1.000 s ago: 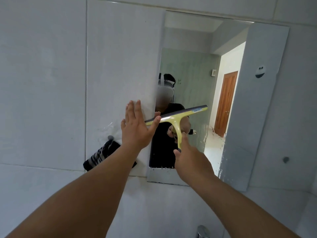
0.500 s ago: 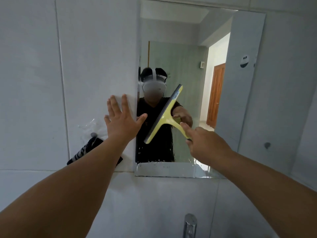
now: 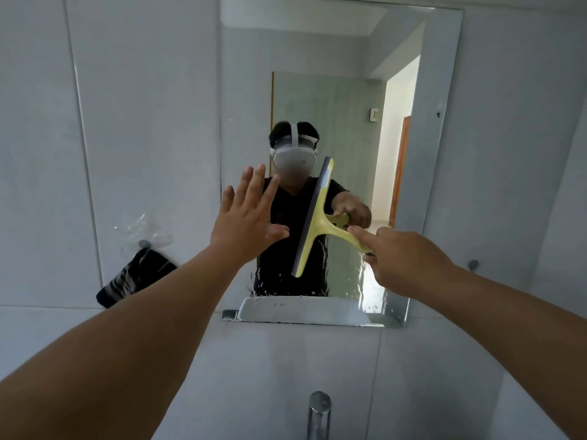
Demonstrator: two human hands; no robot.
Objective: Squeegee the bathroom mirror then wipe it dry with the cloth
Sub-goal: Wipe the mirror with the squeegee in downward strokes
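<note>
A frameless mirror point(image 3: 343, 46) hangs on the tiled wall, wet with droplets and streaks along its lower part. My right hand point(image 3: 403, 258) grips the handle of a yellow squeegee point(image 3: 313, 217), forefinger stretched along it; the blade stands nearly upright against the middle of the glass. My left hand point(image 3: 247, 217) is spread flat, fingers straight, at the mirror's left edge. A dark striped cloth point(image 3: 133, 277) hangs from a hook on the wall left of the mirror.
A clear plastic hook plate point(image 3: 143, 228) sits above the cloth. A chrome tap point(image 3: 319, 411) rises at the bottom centre. A small dark hook point(image 3: 473, 265) is on the wall right of the mirror. White tiles surround the mirror.
The squeegee blade has turned from nearly horizontal to nearly upright. My left hand has shifted from the wall onto the mirror's left edge. The view has swung to face the mirror squarely.
</note>
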